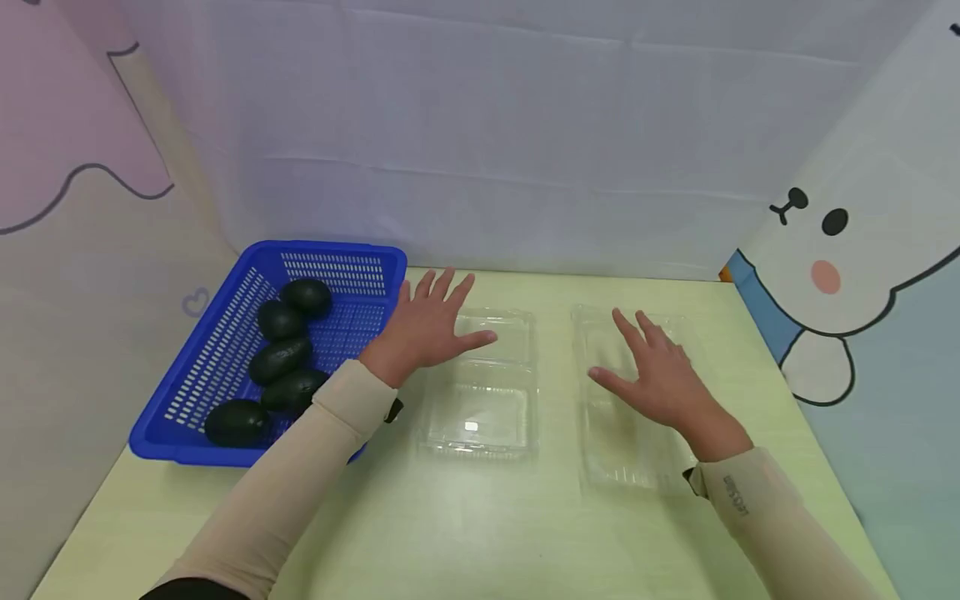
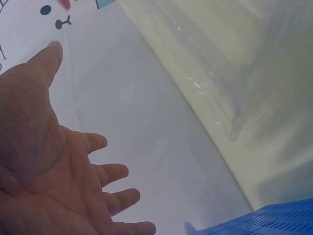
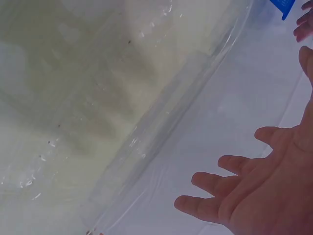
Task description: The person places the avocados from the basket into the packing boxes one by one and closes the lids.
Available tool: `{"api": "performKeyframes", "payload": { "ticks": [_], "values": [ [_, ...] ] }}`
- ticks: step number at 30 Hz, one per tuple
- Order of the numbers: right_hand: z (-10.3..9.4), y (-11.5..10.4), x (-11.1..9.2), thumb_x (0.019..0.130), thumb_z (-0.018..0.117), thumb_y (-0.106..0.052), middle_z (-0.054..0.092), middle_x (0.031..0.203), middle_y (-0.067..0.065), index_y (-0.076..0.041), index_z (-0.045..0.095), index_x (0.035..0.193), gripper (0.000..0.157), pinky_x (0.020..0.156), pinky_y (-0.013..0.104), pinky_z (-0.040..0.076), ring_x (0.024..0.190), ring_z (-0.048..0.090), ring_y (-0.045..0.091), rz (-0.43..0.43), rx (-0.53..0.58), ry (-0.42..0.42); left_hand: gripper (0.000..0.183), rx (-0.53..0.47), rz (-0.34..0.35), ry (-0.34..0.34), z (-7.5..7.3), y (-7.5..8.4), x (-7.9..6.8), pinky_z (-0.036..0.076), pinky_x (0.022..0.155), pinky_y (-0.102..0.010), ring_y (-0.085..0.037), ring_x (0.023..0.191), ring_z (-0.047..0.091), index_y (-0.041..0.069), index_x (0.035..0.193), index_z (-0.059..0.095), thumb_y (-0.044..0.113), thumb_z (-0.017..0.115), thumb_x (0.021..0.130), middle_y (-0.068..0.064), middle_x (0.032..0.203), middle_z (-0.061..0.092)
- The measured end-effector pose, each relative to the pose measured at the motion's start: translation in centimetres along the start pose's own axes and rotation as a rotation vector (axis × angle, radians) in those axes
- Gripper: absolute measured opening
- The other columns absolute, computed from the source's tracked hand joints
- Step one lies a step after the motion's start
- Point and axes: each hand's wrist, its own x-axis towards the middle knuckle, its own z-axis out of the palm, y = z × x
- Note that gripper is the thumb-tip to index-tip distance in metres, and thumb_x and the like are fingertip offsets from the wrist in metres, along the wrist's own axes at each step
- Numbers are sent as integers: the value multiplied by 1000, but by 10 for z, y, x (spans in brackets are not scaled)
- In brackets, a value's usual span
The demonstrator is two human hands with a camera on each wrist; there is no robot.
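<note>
My left hand point(image 1: 422, 333) hovers with spread fingers between the blue basket point(image 1: 191, 457) and an opened clear plastic clamshell box point(image 1: 480, 408). Its palm point(image 2: 44, 171) shows bare in the left wrist view, holding nothing. On the right, my other hand point(image 1: 663, 385) hangs over a second clear plastic box point(image 1: 615, 442), fingers apart and likewise holding nothing. Several dark green avocados point(image 1: 279, 360) lie along the basket's left side. My left forearm covers the basket's near right corner, and the right hand hides part of the second box.
Both boxes lie on a pale yellow-green table point(image 1: 480, 533). Behind it hangs a white cloth backdrop point(image 1: 480, 150), meeting the table's far edge. A printed cartoon panel point(image 1: 847, 317) borders the right side, and another printed cloth point(image 1: 82, 275) is at the left.
</note>
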Motion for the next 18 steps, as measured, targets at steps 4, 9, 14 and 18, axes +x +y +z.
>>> {"api": "performKeyframes", "payload": {
  "ticks": [4,9,14,18],
  "values": [
    [3,-11,-3,98,59,-62,7,169,25,-19,10,168,96,111,78,16,148,17,57,-23,37,-1,101,17,13,10,-8,5,-4,2,121,-66,-40,156,5,20,168,12,80,45,93,-15,172,8],
    [8,-27,-6,97,61,-61,9,170,22,-21,12,168,95,110,76,22,149,18,54,-53,78,6,100,42,19,27,-22,10,-13,2,121,-65,-41,156,7,19,167,13,79,46,93,-15,172,7],
    [19,-41,-8,96,62,-62,11,170,21,-24,12,168,96,111,74,26,150,19,51,-83,105,12,101,47,12,40,-29,10,-20,2,121,-65,-42,156,6,20,168,12,79,45,93,-14,172,7],
    [28,-51,-10,95,63,-65,10,171,17,-26,12,168,97,111,73,28,152,19,48,-96,127,10,101,57,10,50,-31,7,-22,3,121,-66,-42,156,6,21,168,12,79,46,93,-14,172,7]
  ]
}}
